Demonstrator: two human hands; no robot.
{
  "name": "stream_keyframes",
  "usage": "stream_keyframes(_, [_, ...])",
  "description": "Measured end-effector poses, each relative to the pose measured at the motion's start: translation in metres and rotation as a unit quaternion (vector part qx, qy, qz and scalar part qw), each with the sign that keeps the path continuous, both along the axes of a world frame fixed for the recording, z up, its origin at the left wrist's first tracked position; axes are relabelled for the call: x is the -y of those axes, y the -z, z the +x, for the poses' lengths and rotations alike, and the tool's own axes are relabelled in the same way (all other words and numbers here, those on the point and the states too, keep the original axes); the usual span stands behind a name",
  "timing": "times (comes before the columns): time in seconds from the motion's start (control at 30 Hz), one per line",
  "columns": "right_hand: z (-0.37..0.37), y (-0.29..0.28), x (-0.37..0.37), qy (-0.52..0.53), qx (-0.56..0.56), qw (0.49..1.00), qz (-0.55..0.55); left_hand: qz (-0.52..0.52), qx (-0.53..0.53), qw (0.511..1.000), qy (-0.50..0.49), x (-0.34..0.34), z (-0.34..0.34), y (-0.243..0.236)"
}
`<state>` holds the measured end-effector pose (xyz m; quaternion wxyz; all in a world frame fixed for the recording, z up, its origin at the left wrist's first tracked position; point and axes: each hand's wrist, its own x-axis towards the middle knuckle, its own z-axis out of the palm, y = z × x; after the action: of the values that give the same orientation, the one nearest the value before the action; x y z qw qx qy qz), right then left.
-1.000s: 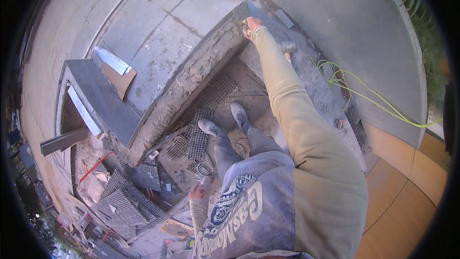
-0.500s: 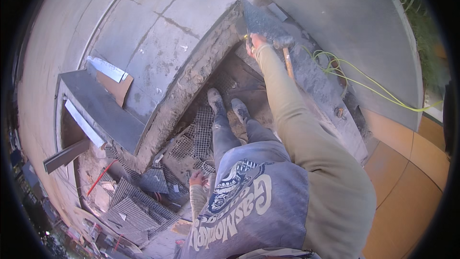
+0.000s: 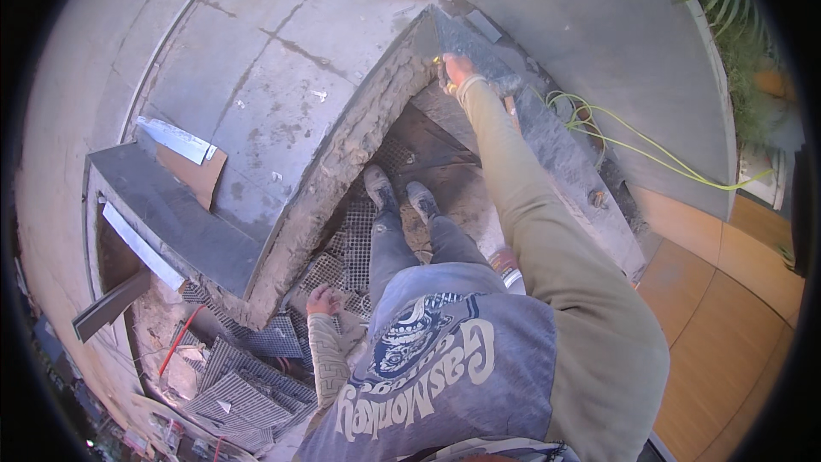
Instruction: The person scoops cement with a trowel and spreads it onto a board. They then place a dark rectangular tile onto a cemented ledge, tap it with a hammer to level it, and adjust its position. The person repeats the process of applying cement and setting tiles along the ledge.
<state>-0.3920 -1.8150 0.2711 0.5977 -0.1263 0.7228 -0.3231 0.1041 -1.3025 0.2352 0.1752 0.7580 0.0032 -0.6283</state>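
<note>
My right hand [image 3: 459,70] reaches out at the far end of the trench. It is closed around a small hand tool with a yellow part [image 3: 438,61], held against the inner corner of the rough mortar-covered edge [image 3: 342,141]. The tool's exact kind is hidden by my fingers. Just right of that wrist lies a hammer [image 3: 506,84] with a wooden handle, mostly behind my sleeve. My left hand [image 3: 324,299] hangs low beside my left leg, fingers loosely bent and apart, with nothing visible in it. Below it lie black plastic grid panels [image 3: 357,248].
Stacked grid panels [image 3: 248,385] and a red rod [image 3: 181,340] lie lower left. A dark slab [image 3: 184,205] carries cardboard [image 3: 198,175]; a grey board [image 3: 111,304] juts out nearby. A yellow-green cable [image 3: 641,141] curls at right. A white bucket [image 3: 506,269] shows beside my right sleeve.
My left hand has moved up and left, away from my body. My right hand stays at the corner with its tool. The view has shifted slightly; more of the bucket shows, less of the hammer.
</note>
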Motion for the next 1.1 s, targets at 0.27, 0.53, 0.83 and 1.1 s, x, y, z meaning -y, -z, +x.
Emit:
stream_keyframes(0.27, [-0.006, -0.014, 0.059, -0.025, -0.052, 0.998, 0.039, 0.019, -0.025, 0.999, 0.007, 0.014, 0.006, 0.002])
stream_keyframes(0.53, [-0.027, -0.024, 0.061, -0.012, 0.009, 0.998, 0.055, 0.027, 0.001, 0.997, 0.068, 0.026, 0.019, 0.002])
stream_keyframes(0.83, [-0.015, -0.016, 0.067, 0.055, 0.046, 0.997, 0.014, 0.004, 0.023, 0.996, 0.089, 0.059, 0.011, -0.011])
stream_keyframes(1.1, [-0.015, -0.038, 0.045, 0.044, 0.01, 0.997, 0.058, 0.012, 0.036, 0.994, 0.106, 0.06, 0.023, -0.004])
